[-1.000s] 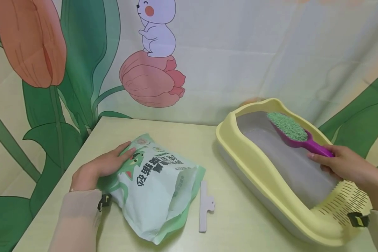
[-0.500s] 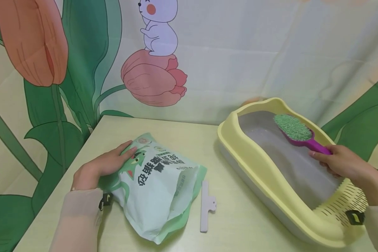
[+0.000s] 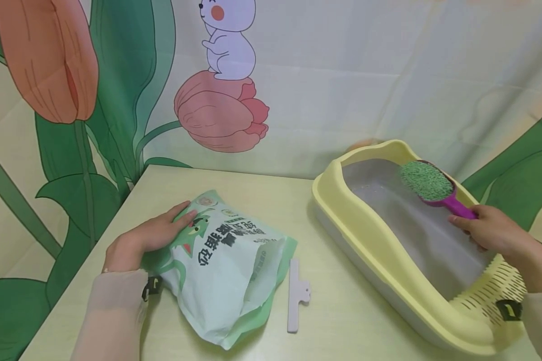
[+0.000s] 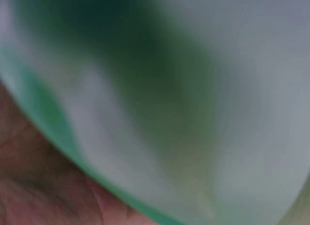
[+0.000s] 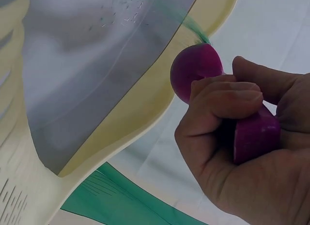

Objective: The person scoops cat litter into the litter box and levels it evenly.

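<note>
My right hand (image 3: 497, 230) grips the handle of a purple scoop (image 3: 461, 207) above the yellow-rimmed grey litter box (image 3: 379, 225). Green pellet cat litter (image 3: 426, 179) is heaped in the scoop. In the right wrist view, curled fingers wrap the handle, and a blurred green stream of litter (image 5: 189, 24) falls from the tilted scoop (image 5: 191, 72) into the box. My left hand (image 3: 155, 234) rests with extended fingers on the upper left side of a pale green cat litter bag (image 3: 221, 296). The bag lies with its mouth towards the lower right. The left wrist view is mostly blurred bag (image 4: 252, 113).
A light grey sealing clip (image 3: 292, 306) lies on the pale table (image 3: 339, 311) between bag and box. A slotted yellow step (image 3: 492, 291) forms the box's near end. Behind the table hangs a printed cloth (image 3: 325, 100) with tulips.
The scoop has moved slightly right over the box and now tilts, with pellets falling from it. The left hand and the bag have stayed in place.
</note>
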{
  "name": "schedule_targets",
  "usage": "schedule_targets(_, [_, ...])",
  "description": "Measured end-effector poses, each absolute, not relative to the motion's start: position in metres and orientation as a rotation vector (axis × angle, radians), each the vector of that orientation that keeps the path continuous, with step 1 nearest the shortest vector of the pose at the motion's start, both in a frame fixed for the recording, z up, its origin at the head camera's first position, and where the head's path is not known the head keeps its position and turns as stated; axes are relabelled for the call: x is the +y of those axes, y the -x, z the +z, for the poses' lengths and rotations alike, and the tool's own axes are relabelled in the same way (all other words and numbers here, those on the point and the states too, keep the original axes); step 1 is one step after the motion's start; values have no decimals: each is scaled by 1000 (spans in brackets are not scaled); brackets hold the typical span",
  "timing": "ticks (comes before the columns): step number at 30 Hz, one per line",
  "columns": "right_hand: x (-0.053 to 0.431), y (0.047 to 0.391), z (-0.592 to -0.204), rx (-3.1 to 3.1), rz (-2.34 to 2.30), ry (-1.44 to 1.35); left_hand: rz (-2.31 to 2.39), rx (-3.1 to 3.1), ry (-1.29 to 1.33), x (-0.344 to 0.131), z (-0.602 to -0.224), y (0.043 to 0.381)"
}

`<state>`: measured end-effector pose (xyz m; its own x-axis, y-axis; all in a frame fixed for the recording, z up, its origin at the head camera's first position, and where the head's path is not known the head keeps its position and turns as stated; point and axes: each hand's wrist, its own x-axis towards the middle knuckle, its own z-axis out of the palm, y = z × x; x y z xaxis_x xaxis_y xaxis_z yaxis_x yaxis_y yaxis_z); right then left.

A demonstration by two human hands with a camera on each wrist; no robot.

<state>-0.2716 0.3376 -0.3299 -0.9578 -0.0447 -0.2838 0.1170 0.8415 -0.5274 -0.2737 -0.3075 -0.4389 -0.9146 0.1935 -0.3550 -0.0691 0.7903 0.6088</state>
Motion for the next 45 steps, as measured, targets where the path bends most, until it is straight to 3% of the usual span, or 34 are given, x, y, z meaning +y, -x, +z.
schedule_targets(45, [342, 275, -323, 3214, -503, -28, 897, 2560, -44, -307, -441, 274])
